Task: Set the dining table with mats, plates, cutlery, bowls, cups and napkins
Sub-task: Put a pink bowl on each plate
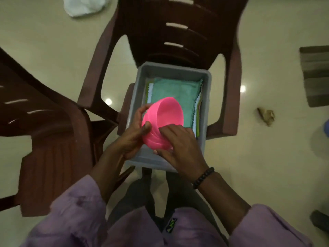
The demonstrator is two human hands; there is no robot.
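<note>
- Pink bowl (162,123): plastic, tilted on its side with the open mouth facing up and away from the camera; held above the near end of the grey tub (207,106), not resting on anything visible.
- Left hand (132,138): grip closed on the bowl's left side, thumb over the rim, fingers curled round the outside.
- Right hand (179,148): grip on the bowl's near, lower part, fingers spread and bent over its wall; a dark beaded bracelet (203,177) sits on the wrist.
- Grey tub: rectangular, standing on the seat of the brown plastic chair (160,32); its near edge overhangs the seat front. Inside lies a flat stack of cloths, a teal napkin (170,93) on top, with zigzag-cut white and green edges showing at both long sides.
- Writing: a small dark tag (171,225) on the person's clothing bears green lettering, too blurred to read. No other writing can be made out.
- Surroundings: a second brown chair (44,122) stands just to the left, nearly touching the first. Pale tiled floor (267,157) lies open to the right of the chair, carrying a crumpled brown scrap (267,115) and a striped mat (315,75) at the frame edge; a white cloth (85,5) lies at upper left.
- Lilac sleeves (74,220) fill the lower frame.
</note>
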